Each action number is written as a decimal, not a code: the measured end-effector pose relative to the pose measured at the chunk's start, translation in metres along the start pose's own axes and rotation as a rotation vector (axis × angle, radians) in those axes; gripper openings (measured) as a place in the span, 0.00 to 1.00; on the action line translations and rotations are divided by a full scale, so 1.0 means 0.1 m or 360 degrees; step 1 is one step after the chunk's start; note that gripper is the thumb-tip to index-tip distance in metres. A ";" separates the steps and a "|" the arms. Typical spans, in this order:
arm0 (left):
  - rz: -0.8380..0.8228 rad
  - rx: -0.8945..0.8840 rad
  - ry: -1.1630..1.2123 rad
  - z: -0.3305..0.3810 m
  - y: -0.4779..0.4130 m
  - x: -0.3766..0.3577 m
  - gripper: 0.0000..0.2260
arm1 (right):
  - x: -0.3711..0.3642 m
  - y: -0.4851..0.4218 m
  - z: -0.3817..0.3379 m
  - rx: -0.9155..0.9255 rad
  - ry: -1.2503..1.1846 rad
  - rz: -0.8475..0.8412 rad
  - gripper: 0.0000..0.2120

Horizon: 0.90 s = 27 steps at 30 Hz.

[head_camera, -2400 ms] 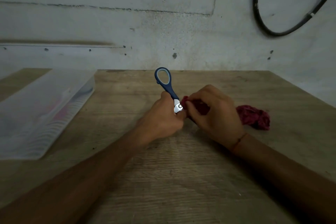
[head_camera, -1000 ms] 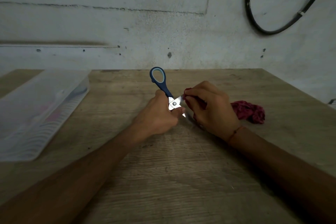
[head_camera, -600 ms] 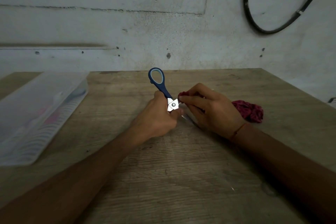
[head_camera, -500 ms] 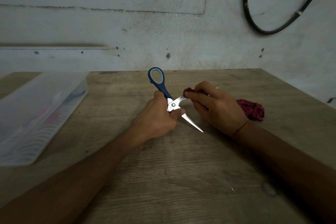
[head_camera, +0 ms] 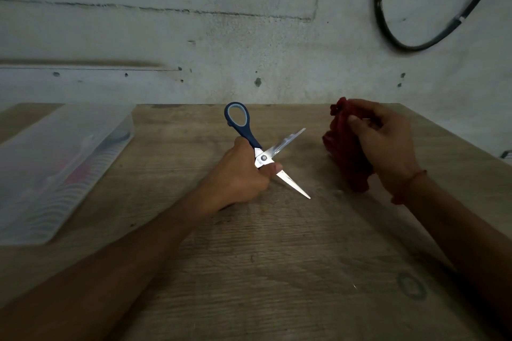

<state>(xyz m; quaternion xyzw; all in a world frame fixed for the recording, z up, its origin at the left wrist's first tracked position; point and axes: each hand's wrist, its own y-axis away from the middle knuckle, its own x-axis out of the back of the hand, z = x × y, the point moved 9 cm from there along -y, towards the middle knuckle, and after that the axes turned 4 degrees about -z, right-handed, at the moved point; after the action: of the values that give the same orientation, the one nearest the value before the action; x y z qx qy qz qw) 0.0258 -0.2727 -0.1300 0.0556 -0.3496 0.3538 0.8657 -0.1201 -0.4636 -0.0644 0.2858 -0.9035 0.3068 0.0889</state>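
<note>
My left hand (head_camera: 238, 174) grips blue-handled scissors (head_camera: 261, 151) near the pivot, above the middle of the wooden table (head_camera: 277, 257). The blades stand spread wide apart, one pointing up-right, the other down-right; one handle loop sticks up, the other is hidden in my fist. To the right, my right hand (head_camera: 385, 144) pinches a crumpled dark red cloth (head_camera: 343, 147), lifted so it hangs down from my fingers, clear of the blades.
A clear plastic box (head_camera: 55, 169) with blurred contents lies at the table's left. A grey concrete wall rises behind the table, with a black cable loop (head_camera: 410, 44) hanging at the upper right. The table's right edge runs diagonally past my right wrist.
My right hand has pulled the red cloth away from the blades, up and to the right, lifting it off the table. The scissor blades have opened wider. My left hand stayed in place.
</note>
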 end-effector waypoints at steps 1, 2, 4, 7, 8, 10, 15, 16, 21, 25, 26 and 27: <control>-0.0002 0.0001 -0.0002 0.00 0.00 0.00 0.15 | -0.01 0.01 -0.01 -0.0021 -0.0074 -0.0026 0.16; -0.0006 0.0001 0.0001 -0.01 -0.01 0.00 0.15 | -0.03 0.02 -0.05 -0.0010 -0.0107 -0.0045 0.17; -0.0015 0.0005 -0.0002 -0.01 -0.02 0.00 0.16 | -0.07 0.05 -0.13 0.0081 -0.0012 -0.0063 0.18; -0.0031 0.0015 0.0005 -0.02 -0.02 -0.01 0.16 | -0.09 0.06 -0.25 0.0255 0.0414 -0.0066 0.13; -0.0039 0.0024 0.0019 -0.02 -0.02 -0.01 0.16 | -0.08 0.05 -0.27 0.0289 0.0530 -0.0066 0.10; -0.0047 0.0047 0.0033 -0.02 0.00 -0.01 0.16 | -0.03 0.03 -0.28 0.0317 0.0654 -0.0075 0.07; -0.0042 0.0054 0.0026 0.00 0.03 0.00 0.17 | -0.04 0.02 -0.24 0.0296 0.0631 -0.0153 0.05; -0.0048 0.0062 0.0031 0.00 0.04 0.00 0.17 | -0.06 0.02 -0.23 0.0279 0.0623 -0.0158 0.06; -0.0078 0.0092 0.0066 0.02 0.06 0.00 0.16 | -0.17 0.03 -0.14 0.0060 0.0359 -0.0382 0.16; -0.0080 0.0040 0.0059 0.09 0.07 0.01 0.14 | 0.22 -0.04 -0.34 0.0353 0.0851 -0.0045 0.20; -0.0083 0.0028 0.0058 0.10 0.08 0.01 0.13 | 0.33 -0.03 -0.43 0.0422 0.0857 0.0052 0.17; -0.0084 0.0021 0.0059 0.11 0.08 0.01 0.12 | 0.40 -0.01 -0.50 0.0483 0.0815 0.0070 0.16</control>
<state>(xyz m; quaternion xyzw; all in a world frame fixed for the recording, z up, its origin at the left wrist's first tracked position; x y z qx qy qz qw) 0.0153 -0.2696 -0.1224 0.0640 -0.3294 0.3342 0.8807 -0.1530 -0.4524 -0.0104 0.1895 -0.8013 0.5025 0.2636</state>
